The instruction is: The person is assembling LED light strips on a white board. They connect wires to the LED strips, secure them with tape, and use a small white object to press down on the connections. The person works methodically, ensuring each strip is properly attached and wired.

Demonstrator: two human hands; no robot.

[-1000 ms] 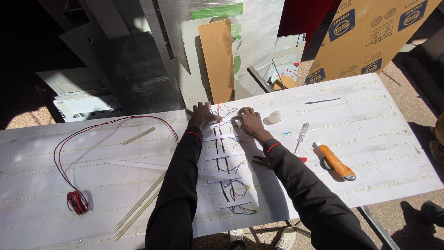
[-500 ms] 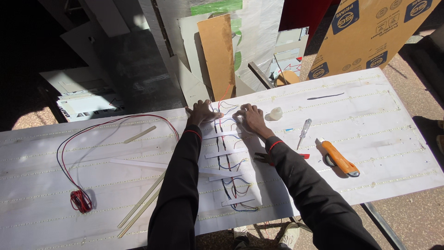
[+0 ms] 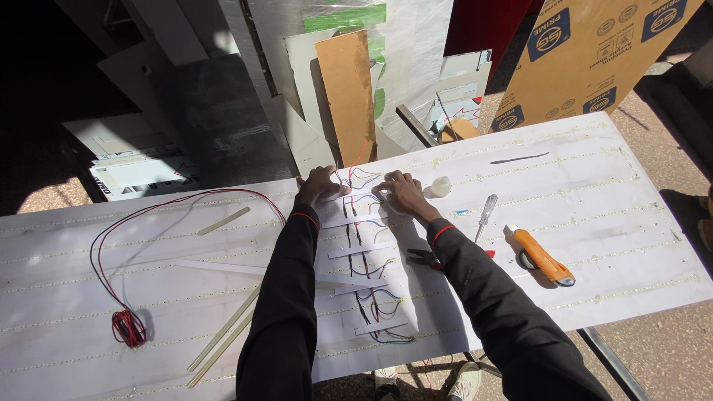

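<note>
Seeing both hands pressing at far edge of white board (image 3: 594, 193): left hand (image 3: 321, 186) and right hand (image 3: 401, 191) flat, fingers spread, gripping nothing, either side of wire ends (image 3: 360, 178). Hands barely shifting since a second ago; still holding wiring down. Orange knife (image 3: 542, 256), screwdriver (image 3: 485, 215) lying untouched.

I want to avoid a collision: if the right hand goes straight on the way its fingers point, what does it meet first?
The right hand points left and slightly away, toward the left hand. It would probably meet the loose wires between them first, then the left hand's fingers; the height of the wires above the board is unclear.
</note>
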